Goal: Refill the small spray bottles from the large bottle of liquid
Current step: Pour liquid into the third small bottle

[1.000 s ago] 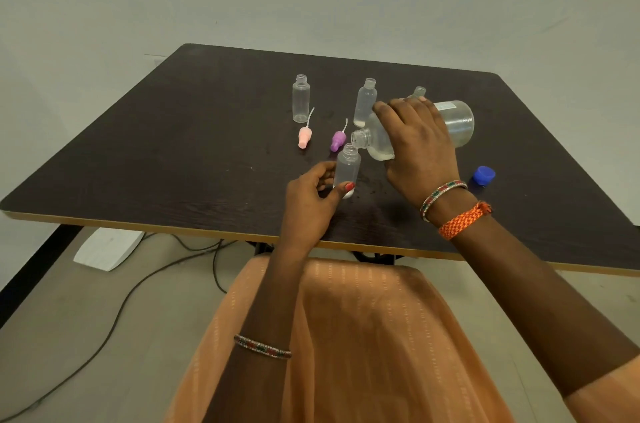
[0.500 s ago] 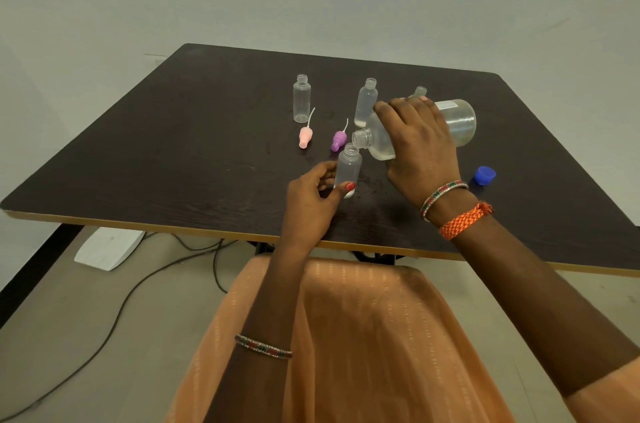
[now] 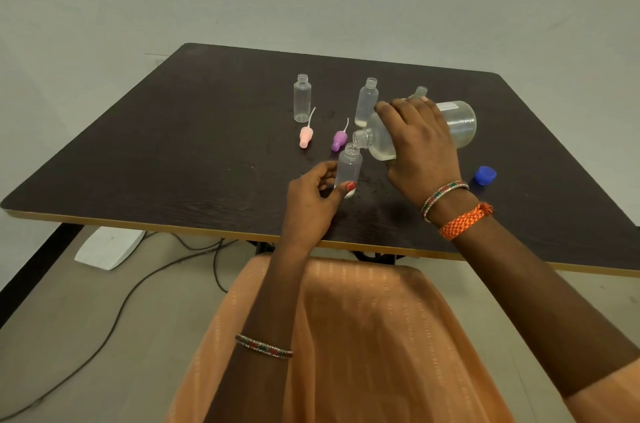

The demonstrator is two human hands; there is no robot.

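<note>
My right hand grips the large clear bottle, tipped on its side with its mouth right over the open neck of a small frosted bottle. My left hand holds that small bottle upright on the dark table, thumb and fingers round its base. Two more uncapped small bottles stand behind, one at the back left and one in the middle. The neck of a third shows behind my right hand. A pink spray top and a purple spray top lie on the table.
A blue cap lies on the table to the right of my right wrist. Below the table's front edge are cables and a white block on the floor. An orange garment covers my lap.
The large bottle has tilted slightly further, its mouth staying over the small bottle. Both hands are otherwise where they were.
</note>
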